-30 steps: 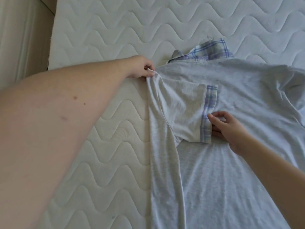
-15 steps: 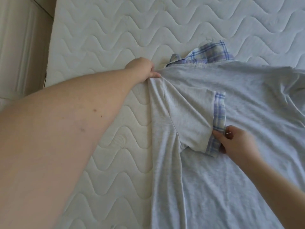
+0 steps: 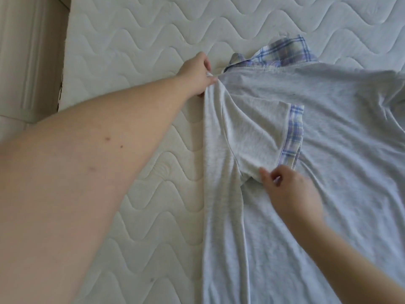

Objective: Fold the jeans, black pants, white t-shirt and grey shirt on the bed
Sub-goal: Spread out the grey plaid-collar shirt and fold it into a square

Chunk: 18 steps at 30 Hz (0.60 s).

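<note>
The grey shirt (image 3: 328,132), with a blue plaid collar and plaid sleeve cuff, lies spread on the bed. Its left side is folded inward, so the short sleeve lies across the back with the cuff pointing right. My left hand (image 3: 197,73) pinches the fabric at the shoulder corner of that fold, by the collar. My right hand (image 3: 289,194) is at the sleeve's lower edge, fingers curled and pinching the hem near the cuff. The jeans, black pants and white t-shirt are out of view.
The white quilted mattress (image 3: 135,51) stretches bare to the left of the shirt and beyond it. Its left edge runs beside a pale panelled wall or door (image 3: 28,58), with a narrow gap between them.
My right hand slid down the plaid cuff from its middle to the sleeve's lower hem. The sleeve lies flatter. My left hand stays pinching the shoulder corner.
</note>
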Motion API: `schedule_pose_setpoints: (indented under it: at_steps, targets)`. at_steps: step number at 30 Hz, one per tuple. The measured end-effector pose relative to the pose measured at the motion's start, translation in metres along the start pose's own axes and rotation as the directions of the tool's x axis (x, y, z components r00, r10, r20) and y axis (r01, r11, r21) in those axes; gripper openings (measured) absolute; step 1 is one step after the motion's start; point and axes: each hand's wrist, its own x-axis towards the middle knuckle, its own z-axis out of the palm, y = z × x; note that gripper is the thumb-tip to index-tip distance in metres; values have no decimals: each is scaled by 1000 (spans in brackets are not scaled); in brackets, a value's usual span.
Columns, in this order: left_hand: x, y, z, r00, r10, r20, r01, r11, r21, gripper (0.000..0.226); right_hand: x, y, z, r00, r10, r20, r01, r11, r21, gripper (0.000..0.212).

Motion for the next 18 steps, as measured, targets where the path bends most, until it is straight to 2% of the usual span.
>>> schedule_pose_setpoints:
  at_steps: [1, 3, 5, 6, 7, 9, 10, 11, 12, 15, 16, 18]
  targets:
    - [-4, 2, 7, 996, -32, -85, 28, 999, -44, 36, -7, -6, 6, 995, -19, 97, 21, 1000, -24, 39]
    - [-15, 3, 20, 963, -236, -134, 197, 948, -252, 49, -16, -16, 19, 965, -37, 260, 35, 999, 12, 37]
    - [-26, 0, 29, 900, -436, -22, 383, 812, -440, 63, -17, -24, 28, 945, -23, 327, -47, 977, 206, 39]
    - [-31, -3, 32, 885, -459, 76, 433, 752, -498, 65, -18, -27, 32, 935, 13, 356, -139, 933, 331, 40]
    - [-36, -5, 35, 880, -444, 169, 462, 718, -521, 62, -18, -30, 35, 913, 66, 402, -264, 848, 459, 40]
    - [-45, -8, 36, 867, -406, 287, 497, 725, -476, 58, -18, -32, 42, 842, 151, 518, -501, 576, 647, 38]
    - [-47, -9, 36, 862, -394, 320, 503, 741, -444, 56, -18, -32, 44, 823, 172, 542, -549, 485, 680, 35]
    - [-49, -10, 36, 862, -385, 330, 499, 758, -420, 55, -18, -32, 46, 817, 182, 547, -562, 462, 686, 31]
    - [-50, -10, 36, 872, -375, 315, 481, 774, -412, 52, -18, -30, 49, 828, 183, 530, -542, 503, 673, 28]
    - [-54, -11, 31, 896, -380, 228, 444, 771, -457, 39, -18, -24, 56, 880, 135, 456, -396, 739, 545, 11]
    - [-54, -11, 30, 897, -393, 199, 439, 758, -481, 37, -21, -21, 57, 880, 104, 464, -366, 773, 519, 9]
    - [-57, -12, 31, 885, -441, 150, 441, 691, -573, 38, -28, -15, 58, 847, 43, 529, -383, 740, 553, 6]
